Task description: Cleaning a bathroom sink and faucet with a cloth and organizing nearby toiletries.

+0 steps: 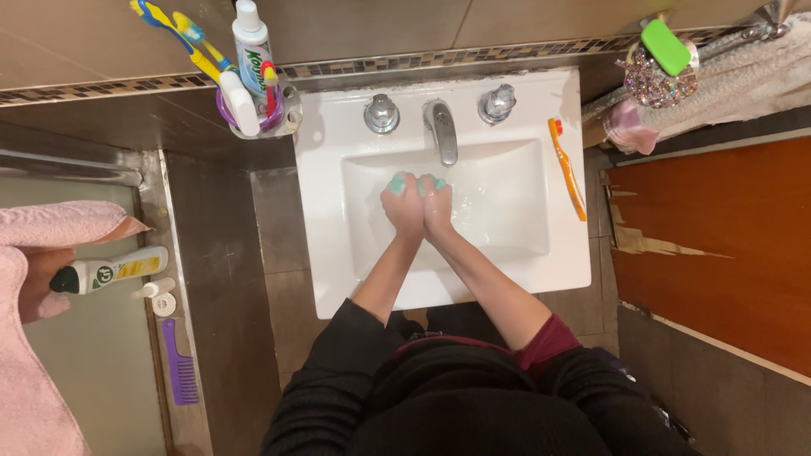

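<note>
Teal soap bar (417, 181) is clamped between your two hands, its ends poking out past the fingertips; your left hand (402, 207) and right hand (437, 207) are pressed together around it, both curled closed on the bar; they sit over the white sink (557, 270) basin, just below the chrome faucet (442, 131); two chrome taps flank the spout; an orange toothbrush (567, 167) lies on the right rim; a cup of toothbrushes and toothpaste (253, 93) stands at the left corner; a purple comb (180, 363) and a cleaner bottle (110, 270) lie on the ledge far left.
</note>
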